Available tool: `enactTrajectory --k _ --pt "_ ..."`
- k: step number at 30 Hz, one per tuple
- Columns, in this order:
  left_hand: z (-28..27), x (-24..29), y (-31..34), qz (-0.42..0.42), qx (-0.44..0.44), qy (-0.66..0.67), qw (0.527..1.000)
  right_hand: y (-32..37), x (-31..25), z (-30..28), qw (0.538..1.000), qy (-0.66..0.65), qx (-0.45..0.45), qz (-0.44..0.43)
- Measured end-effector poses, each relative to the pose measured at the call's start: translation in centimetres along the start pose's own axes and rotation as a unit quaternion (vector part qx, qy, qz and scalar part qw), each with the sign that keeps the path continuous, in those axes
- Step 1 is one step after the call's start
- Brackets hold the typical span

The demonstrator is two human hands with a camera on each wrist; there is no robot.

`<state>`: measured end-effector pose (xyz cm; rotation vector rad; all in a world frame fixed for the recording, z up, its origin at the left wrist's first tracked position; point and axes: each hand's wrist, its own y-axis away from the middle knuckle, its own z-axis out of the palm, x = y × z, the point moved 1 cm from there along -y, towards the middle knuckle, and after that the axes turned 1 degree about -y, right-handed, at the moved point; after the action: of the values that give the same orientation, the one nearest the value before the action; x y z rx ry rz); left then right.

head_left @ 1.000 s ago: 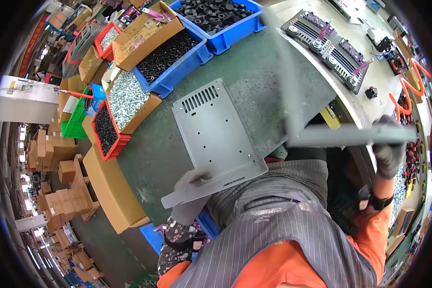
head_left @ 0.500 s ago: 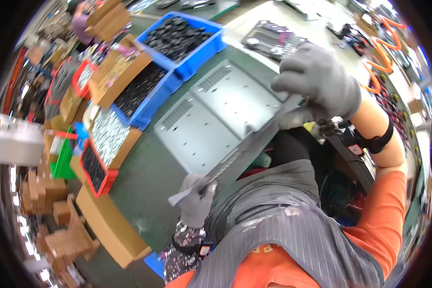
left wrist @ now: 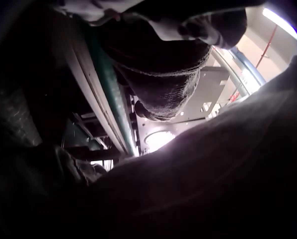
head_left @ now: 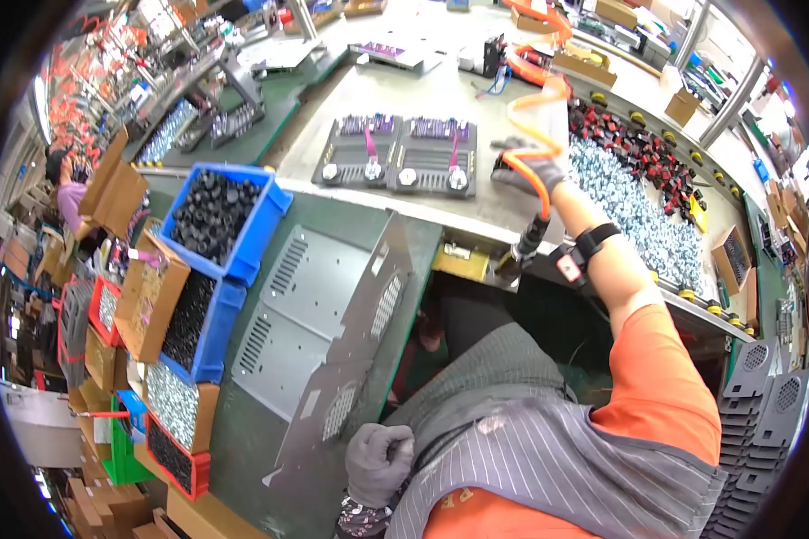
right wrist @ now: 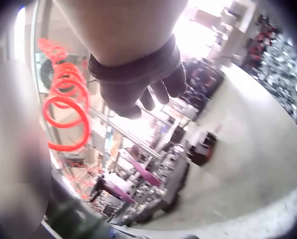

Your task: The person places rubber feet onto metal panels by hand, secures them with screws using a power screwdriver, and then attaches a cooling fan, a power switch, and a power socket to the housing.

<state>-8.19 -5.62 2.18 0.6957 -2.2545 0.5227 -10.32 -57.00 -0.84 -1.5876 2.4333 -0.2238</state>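
Two grey sheet-metal panels [head_left: 319,278] lie side by side on the green bench top [head_left: 243,458], their raised flanges with round perforated patches facing the person. The gloved left hand [head_left: 377,463] is close to the bench edge, right of the lower flange, its fingers curled with nothing visible in them. Over the pale worktop [head_left: 368,94] reaches the gloved right hand [head_left: 530,166], beside two black finned units [head_left: 395,157] with purple strips. In the right wrist view its fingers [right wrist: 158,92] point down above a small black block [right wrist: 202,148], apparently apart from it.
Blue bins [head_left: 220,220] and boxes of small black and silver parts line the bench's left side. An orange coiled hose [head_left: 539,117] passes in front of the right hand. Right of it lie many silver and red-black pieces [head_left: 638,207]. Stacked perforated panels [head_left: 764,395] stand at far right.
Both hands have let go of the panel they held, and it lies with the other. The right hand has moved out over the pale worktop. The head view has turned right.
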Motion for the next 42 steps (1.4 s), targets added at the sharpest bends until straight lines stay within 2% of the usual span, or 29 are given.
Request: enactTrajectory --k 2,4,5,6,7,8,10,11,12,14,15,16,17,18,20,21,22,24,26,28,29,32,34,36,37,38,39,40,42 --pt "0.4 1.0 -2.2 0.005 -0.056 0.062 0.997 -0.9 1.5 3.1 0.995 -0.012 -0.059 0.079" --pt "0.5 2.3 -3.6 -0.011 -0.104 0.096 0.99 0.0 2.0 2.7 0.992 -0.09 -0.061 0.061" --pt "0.7 2.4 -4.3 -0.031 -0.126 0.132 0.983 0.7 2.4 2.3 0.979 -0.181 0.0 0.095" --pt "0.9 2.5 -4.8 -0.053 -0.148 0.17 0.973 1.6 2.2 1.6 0.953 -0.271 0.054 0.128" --pt "1.1 2.3 -5.1 -0.081 -0.179 0.221 0.955 2.6 0.7 -1.1 0.886 -0.401 0.141 0.186" --pt "1.1 2.3 -5.7 -0.078 -0.171 0.213 0.959 4.2 -1.0 -4.7 0.79 -0.521 0.22 0.236" --pt "1.5 2.2 -6.7 -0.25 -0.248 0.406 0.844 7.4 -3.6 -10.0 0.737 -0.577 0.294 0.192" --pt "2.0 1.3 -7.4 -0.26 -0.294 0.409 0.824 8.8 -5.5 -11.7 0.747 -0.581 0.293 0.14" --pt "2.4 1.3 -8.1 -0.263 -0.291 0.406 0.826 10.0 -7.6 -13.0 0.755 -0.581 0.291 0.09" --pt "3.9 2.1 -9.4 -0.338 -0.259 0.544 0.723 11.6 -12.3 -14.4 0.845 -0.499 0.171 -0.093" --pt "4.6 2.6 -10.3 -0.34 -0.258 0.543 0.724 11.6 -14.3 -14.1 0.858 -0.467 0.124 -0.174" --pt "5.3 3.3 -11.3 -0.34 -0.256 0.625 0.655 11.5 -16.2 -13.4 0.863 -0.43 0.075 -0.254" --pt "5.7 3.5 -11.8 -0.335 -0.251 0.7 0.578 11.6 -17.9 -11.9 0.85 -0.441 0.035 -0.284" --pt "5.8 3.2 -11.8 -0.334 -0.25 0.7 0.58 11.8 -19.5 -10.0 0.836 -0.451 -0.005 -0.314" --pt "6.1 2.0 -12.0 -0.316 -0.197 0.774 0.513 12.3 -21.8 -7.1 0.865 -0.359 -0.003 -0.35" --pt "5.8 1.5 -12.1 -0.299 -0.185 0.795 0.494 12.2 -22.5 -6.4 0.876 -0.333 0.037 -0.346" --pt "5.3 1.4 -11.6 -0.299 -0.181 0.796 0.494 12.4 -22.8 -6.2 0.875 -0.335 0.036 -0.349" --pt "4.0 1.8 -10.4 -0.335 -0.134 0.743 0.563 12.5 -23.2 -6.1 0.901 -0.256 0.065 -0.343" --pt "4.1 0.0 -9.3 -0.327 -0.129 0.744 0.568 12.9 -24.0 -5.2 0.89 -0.258 0.088 -0.366" --pt "4.2 -0.7 -8.7 -0.322 -0.11 0.79 0.51 13.3 -25.1 -5.2 0.885 -0.228 0.018 -0.405" --pt "4.2 -1.0 -8.2 -0.352 -0.091 0.744 0.56 13.4 -25.5 -5.2 0.88 -0.228 0.025 -0.417" --pt "4.9 -2.4 -7.8 -0.379 -0.066 0.726 0.571 13.6 -26.3 -4.4 0.88 -0.236 -0.049 -0.409" --pt "4.9 -1.6 -7.8 -0.366 -0.064 0.712 0.596 13.0 -25.5 -6.1 0.844 -0.368 -0.106 -0.375" --pt "3.7 -0.3 -8.0 -0.336 -0.071 0.682 0.646 12.2 -24.0 -8.2 0.788 -0.53 -0.084 -0.301" --pt "1.8 2.2 -8.3 -0.362 -0.107 0.62 0.688 11.5 -22.8 -8.6 0.784 -0.553 -0.065 -0.274" --pt "1.2 1.8 -7.4 -0.351 -0.157 0.596 0.705 10.8 -21.7 -8.6 0.778 -0.576 -0.046 -0.248" --pt "-0.2 2.3 -7.4 -0.282 -0.266 0.482 0.786 10.4 -20.7 -8.4 0.732 -0.66 -0.087 -0.146" --pt "-2.0 3.8 -7.7 -0.203 -0.369 0.351 0.836 10.0 -20.1 -8.0 0.672 -0.729 -0.129 -0.039" --pt "-6.0 9.1 -8.6 -0.126 -0.386 0.202 0.891 8.9 -19.7 -7.0 0.491 -0.866 -0.092 0.001"
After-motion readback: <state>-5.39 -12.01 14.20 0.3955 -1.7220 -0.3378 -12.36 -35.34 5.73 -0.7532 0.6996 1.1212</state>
